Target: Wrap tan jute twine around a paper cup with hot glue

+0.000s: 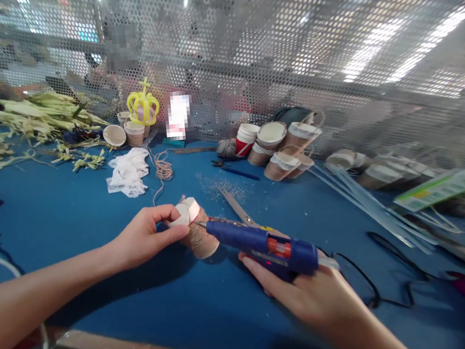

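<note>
A twine-wrapped cup (203,241) leans at a tilt over the table in front of me. My left hand (150,237) pinches a white fabric strip (181,214) against the cup's rim, thumb and forefinger closed on it. From the right, my right hand (308,294) grips a blue hot glue gun (238,236). The gun's nozzle points left and is at the cup's side, just below the white band; I cannot tell whether it touches. Scissors (237,206) lie behind the gun, their handles partly hidden by it.
White lace fabric (128,172) and a twine coil (162,167) lie behind my left hand. Wrapped cups (282,164) and pliers (236,170) sit at the back. Clear glue sticks (365,201) and a black cord (375,292) are right; corn husks (44,115) are far left.
</note>
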Demonstrator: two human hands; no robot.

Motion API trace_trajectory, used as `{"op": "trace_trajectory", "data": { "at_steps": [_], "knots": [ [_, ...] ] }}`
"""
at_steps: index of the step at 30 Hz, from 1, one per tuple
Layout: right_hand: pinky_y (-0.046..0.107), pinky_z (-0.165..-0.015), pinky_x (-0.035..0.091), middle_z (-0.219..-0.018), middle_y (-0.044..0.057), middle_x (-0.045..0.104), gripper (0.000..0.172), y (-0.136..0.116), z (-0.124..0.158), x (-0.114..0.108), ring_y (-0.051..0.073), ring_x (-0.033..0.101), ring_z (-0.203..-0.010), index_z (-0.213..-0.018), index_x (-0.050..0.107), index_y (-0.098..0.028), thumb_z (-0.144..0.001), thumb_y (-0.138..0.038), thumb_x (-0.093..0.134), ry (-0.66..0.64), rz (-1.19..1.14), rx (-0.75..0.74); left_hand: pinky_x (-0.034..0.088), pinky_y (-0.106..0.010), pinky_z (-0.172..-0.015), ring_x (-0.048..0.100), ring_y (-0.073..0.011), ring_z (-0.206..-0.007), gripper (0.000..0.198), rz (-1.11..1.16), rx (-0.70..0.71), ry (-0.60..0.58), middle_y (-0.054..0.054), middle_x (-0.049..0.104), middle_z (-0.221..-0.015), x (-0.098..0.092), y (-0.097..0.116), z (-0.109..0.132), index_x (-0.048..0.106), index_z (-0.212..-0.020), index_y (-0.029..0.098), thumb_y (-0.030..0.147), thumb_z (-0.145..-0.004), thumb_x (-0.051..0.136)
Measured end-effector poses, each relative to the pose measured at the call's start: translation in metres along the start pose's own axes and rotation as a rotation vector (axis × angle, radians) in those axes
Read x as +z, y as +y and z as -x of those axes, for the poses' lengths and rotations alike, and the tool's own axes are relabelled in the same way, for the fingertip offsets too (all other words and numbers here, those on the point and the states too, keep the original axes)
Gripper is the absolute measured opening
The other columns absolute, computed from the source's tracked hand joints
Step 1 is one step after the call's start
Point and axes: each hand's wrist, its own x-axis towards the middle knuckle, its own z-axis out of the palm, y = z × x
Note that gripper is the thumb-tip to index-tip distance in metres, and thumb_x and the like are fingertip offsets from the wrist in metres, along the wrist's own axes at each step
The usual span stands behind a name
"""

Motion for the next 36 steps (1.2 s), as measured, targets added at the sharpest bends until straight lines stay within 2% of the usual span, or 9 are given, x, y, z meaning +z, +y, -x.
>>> {"op": "trace_trajectory", "data": {
  "at_steps": [4,8,14,21,25,29,33,36],
  "knots": [
    [0.024,-0.049,0.049,-0.059,0.002,0.062,0.015,0.002,0.002,0.003,0.015,0.058,-0.049,-0.070,0.060,-0.021,-0.078,-0.021,0.047,-0.024,0.015,-0.081,0.038,-0.021,-0.062,0.046,-0.0106,-0.064,0.018,-0.047,0.038,-0.001,0.002,0.054,-0.065,0.001,0.004,0.002,0.053,-0.066,0.014,0.029,-0.077,0.051],
    [0.025,-0.049,0.048,-0.056,0.002,0.061,0.016,0.004,0.005,0.007,0.015,0.057,-0.048,-0.069,0.060,-0.022,-0.080,-0.022,0.048,0.077,0.082,-0.151,0.039,-0.022,-0.063,0.048,-0.0110,-0.065,0.018,-0.066,0.054,-0.001,0.002,0.055,-0.066,0.001,0.005,0.002,0.054,-0.067,0.014,0.028,-0.078,0.051],
    [0.024,-0.046,0.045,-0.051,0.000,0.057,0.018,0.007,0.008,0.008,0.013,0.054,-0.042,-0.068,0.059,-0.023,-0.081,-0.021,0.047,0.115,0.195,-0.208,0.038,-0.021,-0.063,0.047,-0.0105,-0.065,0.016,-0.082,0.075,0.009,0.002,0.055,-0.067,0.000,0.003,0.003,0.054,-0.068,0.014,0.028,-0.078,0.052],
    [0.025,-0.049,0.047,-0.057,0.001,0.061,0.020,0.010,0.007,0.004,0.014,0.057,-0.048,-0.071,0.060,-0.022,-0.082,-0.018,0.044,0.080,0.215,-0.296,0.038,-0.020,-0.063,0.047,-0.0106,-0.065,0.018,-0.109,0.073,0.008,0.003,0.054,-0.066,0.000,0.005,0.001,0.054,-0.067,0.015,0.029,-0.078,0.052],
    [0.023,-0.046,0.047,-0.058,0.001,0.062,0.018,0.004,0.003,-0.001,0.013,0.056,-0.046,-0.073,0.061,-0.021,-0.081,-0.016,0.046,0.017,0.226,-0.278,0.038,-0.020,-0.062,0.047,-0.0102,-0.064,0.016,-0.113,0.096,0.007,0.003,0.055,-0.067,-0.001,0.005,0.002,0.055,-0.069,0.015,0.028,-0.078,0.052],
    [0.021,-0.043,0.045,-0.051,0.000,0.059,0.022,-0.002,0.003,0.001,0.012,0.053,-0.041,-0.066,0.059,-0.021,-0.082,-0.015,0.044,0.078,0.197,-0.268,0.038,-0.020,-0.062,0.048,-0.0106,-0.065,0.016,-0.162,0.114,0.004,0.002,0.056,-0.068,-0.001,0.003,0.003,0.056,-0.071,0.014,0.028,-0.078,0.052],
    [0.023,-0.044,0.046,-0.053,0.000,0.060,0.018,0.001,0.004,0.003,0.013,0.054,-0.042,-0.072,0.060,-0.021,-0.081,-0.016,0.045,0.045,0.136,-0.219,0.039,-0.021,-0.062,0.049,-0.0110,-0.065,0.017,-0.185,0.128,0.002,0.001,0.057,-0.069,-0.001,0.002,0.003,0.056,-0.072,0.014,0.028,-0.079,0.051],
    [0.025,-0.047,0.048,-0.055,0.002,0.061,0.016,0.004,0.007,0.003,0.015,0.057,-0.046,-0.072,0.060,-0.021,-0.080,-0.018,0.047,0.067,0.139,-0.160,0.040,-0.021,-0.063,0.051,-0.0117,-0.067,0.017,-0.201,0.142,-0.014,0.001,0.059,-0.072,-0.002,0.003,0.003,0.057,-0.075,0.014,0.029,-0.080,0.050]
  ]
}}
